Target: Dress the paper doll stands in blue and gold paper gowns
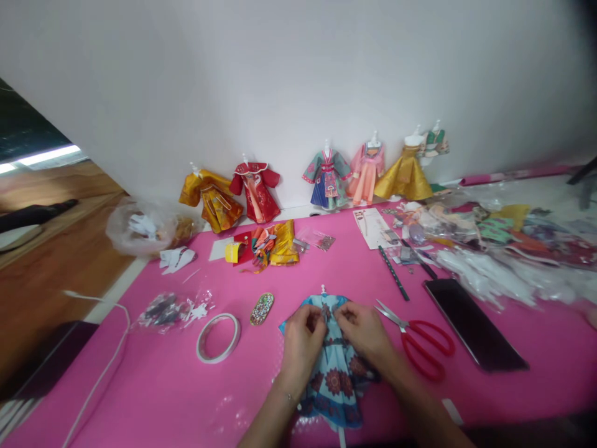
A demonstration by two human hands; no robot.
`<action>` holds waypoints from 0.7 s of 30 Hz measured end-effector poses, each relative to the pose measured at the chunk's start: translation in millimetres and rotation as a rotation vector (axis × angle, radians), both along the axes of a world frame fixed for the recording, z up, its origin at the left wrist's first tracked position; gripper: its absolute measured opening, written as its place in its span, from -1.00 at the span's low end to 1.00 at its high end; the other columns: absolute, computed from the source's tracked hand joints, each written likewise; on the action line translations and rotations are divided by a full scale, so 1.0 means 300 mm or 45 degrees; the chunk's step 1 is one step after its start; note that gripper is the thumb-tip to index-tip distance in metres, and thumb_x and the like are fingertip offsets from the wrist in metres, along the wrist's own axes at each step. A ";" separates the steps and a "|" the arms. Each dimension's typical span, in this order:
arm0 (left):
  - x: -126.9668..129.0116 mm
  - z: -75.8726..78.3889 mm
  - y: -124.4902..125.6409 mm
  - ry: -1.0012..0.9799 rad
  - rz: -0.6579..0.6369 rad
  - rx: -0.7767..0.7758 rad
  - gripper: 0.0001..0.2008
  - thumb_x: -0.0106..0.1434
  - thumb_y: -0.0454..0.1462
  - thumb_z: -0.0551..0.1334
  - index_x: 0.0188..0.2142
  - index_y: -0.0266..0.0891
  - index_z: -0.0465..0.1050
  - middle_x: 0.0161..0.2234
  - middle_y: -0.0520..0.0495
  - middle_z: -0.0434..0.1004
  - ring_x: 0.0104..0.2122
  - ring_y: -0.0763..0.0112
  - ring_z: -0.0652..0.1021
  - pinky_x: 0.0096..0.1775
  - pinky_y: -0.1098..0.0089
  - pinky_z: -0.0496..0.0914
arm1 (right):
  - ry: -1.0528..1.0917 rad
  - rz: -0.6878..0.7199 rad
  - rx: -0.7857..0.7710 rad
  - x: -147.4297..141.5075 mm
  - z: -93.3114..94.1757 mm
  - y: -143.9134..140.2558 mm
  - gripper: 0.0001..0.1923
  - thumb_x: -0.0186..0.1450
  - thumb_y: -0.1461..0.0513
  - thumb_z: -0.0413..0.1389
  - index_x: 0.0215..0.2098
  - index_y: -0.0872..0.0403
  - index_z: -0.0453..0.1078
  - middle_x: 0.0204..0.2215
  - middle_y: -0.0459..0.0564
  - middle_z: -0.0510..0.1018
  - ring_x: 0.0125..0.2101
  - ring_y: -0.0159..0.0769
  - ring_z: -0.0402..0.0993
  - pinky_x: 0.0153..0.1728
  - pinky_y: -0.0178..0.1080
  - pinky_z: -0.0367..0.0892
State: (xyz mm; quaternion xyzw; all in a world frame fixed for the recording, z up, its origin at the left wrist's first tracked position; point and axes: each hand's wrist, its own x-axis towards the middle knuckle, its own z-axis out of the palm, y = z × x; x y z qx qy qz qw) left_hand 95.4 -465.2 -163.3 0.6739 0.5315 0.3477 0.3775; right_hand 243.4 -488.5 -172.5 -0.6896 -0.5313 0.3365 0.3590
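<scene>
Even, fairly bright indoor light falls softly on the pink table mat [153, 398] with only faint shadows, while wide-angle bending curves the edges, the white plastic wrappers [489, 274] blur, and the top-right corner darkens.

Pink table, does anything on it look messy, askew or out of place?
Yes. The far right of the pink table is cluttered with clear plastic wrappers and coloured scraps heaped loosely. The red scissors lie open. Both hands, left hand and right hand, rest on the blue paper dress, which looks intact.
</scene>
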 end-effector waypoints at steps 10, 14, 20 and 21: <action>-0.024 0.019 -0.002 0.153 -0.205 0.256 -0.85 0.22 -0.41 0.15 -0.40 -0.19 0.45 -0.33 -0.06 0.49 -0.28 0.31 0.51 -0.21 0.35 0.36 | -0.156 -0.018 -0.018 0.003 0.008 0.011 -0.85 0.17 0.19 0.12 -0.40 0.06 0.52 -0.62 -0.08 0.58 -0.56 -0.29 0.47 -0.52 -0.33 0.18; -0.032 0.010 0.012 0.182 -0.362 0.333 -0.80 0.23 -0.43 0.14 -0.32 -0.17 0.51 -0.17 -0.11 0.53 -0.15 0.27 0.54 -0.11 0.30 0.40 | -0.224 -0.013 -0.027 -0.002 0.024 0.017 -0.85 0.15 0.27 0.11 -0.41 0.06 0.55 -0.57 -0.01 0.63 -0.51 -0.24 0.50 -0.47 -0.29 0.17; -0.039 0.004 0.033 0.189 -0.534 0.398 -0.79 0.23 -0.44 0.14 -0.28 -0.17 0.52 -0.15 -0.15 0.58 -0.12 0.25 0.55 -0.07 0.25 0.44 | -0.157 -0.013 -0.029 -0.007 0.011 0.017 -0.86 0.15 0.25 0.11 -0.43 0.06 0.53 -0.56 -0.02 0.63 -0.51 -0.24 0.51 -0.48 -0.30 0.19; -0.040 0.004 0.035 0.184 -0.550 0.401 -0.79 0.23 -0.44 0.14 -0.28 -0.17 0.51 -0.17 -0.14 0.60 -0.13 0.25 0.55 -0.07 0.25 0.44 | -0.128 -0.015 -0.030 -0.007 0.006 0.016 -0.86 0.15 0.25 0.10 -0.44 0.06 0.52 -0.57 -0.03 0.61 -0.53 -0.25 0.50 -0.50 -0.31 0.19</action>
